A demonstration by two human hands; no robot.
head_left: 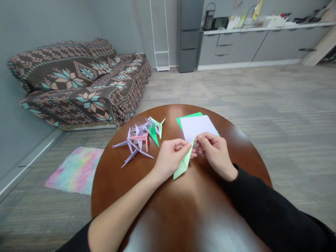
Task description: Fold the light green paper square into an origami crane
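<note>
Left hand [170, 154] grasps a folded light-green paper [183, 166] over the desk [112, 187]; my right hand [214, 151] pinches its far tip. Beyond it I see a lilac sheet [196, 126] atop green paper [190, 116]; leftward, clustered folded paper figures [140, 138].

No text, label, brand, number or sign can be read anywhere in view
</note>
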